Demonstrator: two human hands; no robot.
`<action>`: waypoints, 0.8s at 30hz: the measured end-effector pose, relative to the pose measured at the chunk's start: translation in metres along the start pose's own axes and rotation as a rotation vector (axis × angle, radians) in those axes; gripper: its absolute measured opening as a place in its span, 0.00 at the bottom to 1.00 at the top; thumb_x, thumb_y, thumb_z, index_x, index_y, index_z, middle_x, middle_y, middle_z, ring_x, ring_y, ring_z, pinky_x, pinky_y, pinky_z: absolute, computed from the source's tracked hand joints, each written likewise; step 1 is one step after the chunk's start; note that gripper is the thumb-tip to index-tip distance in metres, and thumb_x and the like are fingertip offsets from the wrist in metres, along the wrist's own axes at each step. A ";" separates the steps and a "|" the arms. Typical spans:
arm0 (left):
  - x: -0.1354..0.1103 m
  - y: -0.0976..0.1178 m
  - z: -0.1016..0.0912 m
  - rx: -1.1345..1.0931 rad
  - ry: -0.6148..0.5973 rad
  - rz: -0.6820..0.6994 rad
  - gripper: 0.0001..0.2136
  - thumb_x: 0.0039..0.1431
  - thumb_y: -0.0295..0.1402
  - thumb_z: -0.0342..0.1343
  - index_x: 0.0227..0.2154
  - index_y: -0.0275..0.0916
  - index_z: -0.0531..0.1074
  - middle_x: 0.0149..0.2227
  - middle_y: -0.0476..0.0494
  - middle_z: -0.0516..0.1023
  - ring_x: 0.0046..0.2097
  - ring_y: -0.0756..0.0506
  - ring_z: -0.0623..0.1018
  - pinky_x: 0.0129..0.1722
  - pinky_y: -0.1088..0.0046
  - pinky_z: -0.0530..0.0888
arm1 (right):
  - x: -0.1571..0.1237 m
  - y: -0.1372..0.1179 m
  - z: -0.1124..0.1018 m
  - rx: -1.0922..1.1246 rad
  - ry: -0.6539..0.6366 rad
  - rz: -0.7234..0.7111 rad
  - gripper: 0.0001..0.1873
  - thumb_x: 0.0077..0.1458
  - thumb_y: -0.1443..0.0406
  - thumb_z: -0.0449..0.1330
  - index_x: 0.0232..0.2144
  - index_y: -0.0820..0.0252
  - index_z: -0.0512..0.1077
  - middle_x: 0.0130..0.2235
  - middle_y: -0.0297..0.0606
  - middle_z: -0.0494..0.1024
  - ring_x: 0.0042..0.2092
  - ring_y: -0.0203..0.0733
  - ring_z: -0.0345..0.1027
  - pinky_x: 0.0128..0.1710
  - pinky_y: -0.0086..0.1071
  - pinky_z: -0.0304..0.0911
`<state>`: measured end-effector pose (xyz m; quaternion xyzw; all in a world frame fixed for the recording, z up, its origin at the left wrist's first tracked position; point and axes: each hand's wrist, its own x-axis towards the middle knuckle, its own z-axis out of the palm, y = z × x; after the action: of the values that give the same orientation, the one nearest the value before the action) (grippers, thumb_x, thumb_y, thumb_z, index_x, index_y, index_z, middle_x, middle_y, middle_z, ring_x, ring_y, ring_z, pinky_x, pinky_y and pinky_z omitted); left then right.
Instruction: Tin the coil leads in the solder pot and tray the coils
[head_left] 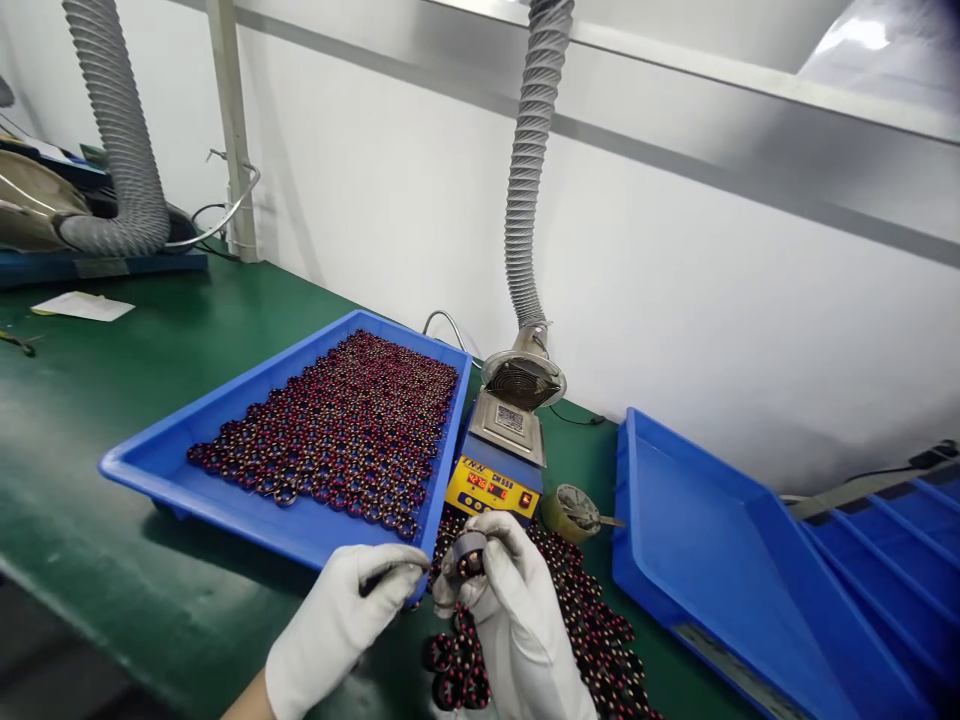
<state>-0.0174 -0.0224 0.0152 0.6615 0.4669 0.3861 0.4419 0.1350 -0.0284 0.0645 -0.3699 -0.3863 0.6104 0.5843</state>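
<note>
Both my hands wear white gloves and meet at the bottom centre. My right hand (517, 610) is closed round a small dark ring-shaped coil (470, 555), held up between thumb and fingers. My left hand (341, 620) is pinched shut just left of it, its fingertips by the coil; what it holds, if anything, I cannot make out. Under my hands lies a loose pile of red-and-copper wound coils (592, 640) on the green bench. A blue tray (225, 490) with several rows of the same coils (337, 430) stands tilted to the left.
A solder pot with a yellow control panel (493, 487) sits behind my hands under a grey extraction hose (529, 200). A small round tin (571, 510) stands beside it. An empty blue tray (697, 540) lies at the right, more blue trays (892, 560) beyond it. A second hose (120, 140) hangs far left.
</note>
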 end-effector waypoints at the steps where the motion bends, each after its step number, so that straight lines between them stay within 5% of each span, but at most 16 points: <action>1: -0.004 0.003 0.000 -0.105 0.057 -0.041 0.17 0.59 0.45 0.49 0.37 0.39 0.76 0.31 0.46 0.80 0.31 0.46 0.76 0.34 0.73 0.71 | -0.001 0.000 0.002 0.006 0.011 0.012 0.14 0.47 0.55 0.67 0.31 0.57 0.71 0.25 0.30 0.72 0.23 0.33 0.67 0.22 0.25 0.61; 6: -0.020 0.035 -0.004 -0.439 0.245 -0.179 0.18 0.53 0.46 0.55 0.38 0.36 0.75 0.23 0.48 0.75 0.23 0.49 0.70 0.24 0.75 0.70 | -0.007 -0.001 0.010 0.011 -0.021 0.075 0.14 0.47 0.54 0.67 0.29 0.56 0.71 0.23 0.29 0.71 0.20 0.32 0.65 0.21 0.27 0.64; 11: -0.022 0.052 -0.011 -0.529 0.193 -0.226 0.17 0.52 0.42 0.57 0.42 0.38 0.74 0.31 0.46 0.77 0.31 0.47 0.73 0.32 0.74 0.71 | -0.008 0.003 0.011 -0.199 0.029 0.004 0.12 0.47 0.55 0.67 0.29 0.56 0.74 0.26 0.31 0.74 0.26 0.31 0.67 0.25 0.21 0.65; 14: -0.020 0.044 -0.011 -0.547 0.061 -0.217 0.17 0.52 0.42 0.57 0.41 0.36 0.73 0.27 0.49 0.72 0.26 0.51 0.68 0.24 0.77 0.65 | -0.007 0.009 0.007 -0.316 -0.058 -0.030 0.12 0.47 0.55 0.67 0.31 0.55 0.76 0.29 0.33 0.77 0.29 0.35 0.71 0.30 0.23 0.68; 19: -0.020 0.037 -0.017 -0.169 -0.117 -0.081 0.10 0.57 0.37 0.50 0.35 0.36 0.70 0.27 0.50 0.74 0.27 0.51 0.72 0.26 0.78 0.68 | -0.005 0.029 -0.013 -0.395 -0.097 0.056 0.16 0.46 0.54 0.67 0.36 0.55 0.78 0.39 0.42 0.81 0.41 0.46 0.75 0.42 0.32 0.71; 24: -0.001 0.024 -0.054 0.356 0.047 -0.145 0.07 0.60 0.34 0.51 0.38 0.44 0.72 0.39 0.50 0.79 0.42 0.46 0.76 0.46 0.70 0.68 | -0.007 0.033 -0.036 -0.429 -0.098 0.073 0.25 0.49 0.53 0.64 0.48 0.53 0.73 0.46 0.46 0.79 0.41 0.48 0.76 0.41 0.37 0.73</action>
<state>-0.0611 -0.0155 0.0542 0.6848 0.5843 0.2799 0.3337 0.1535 -0.0346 0.0192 -0.4695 -0.5215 0.5522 0.4502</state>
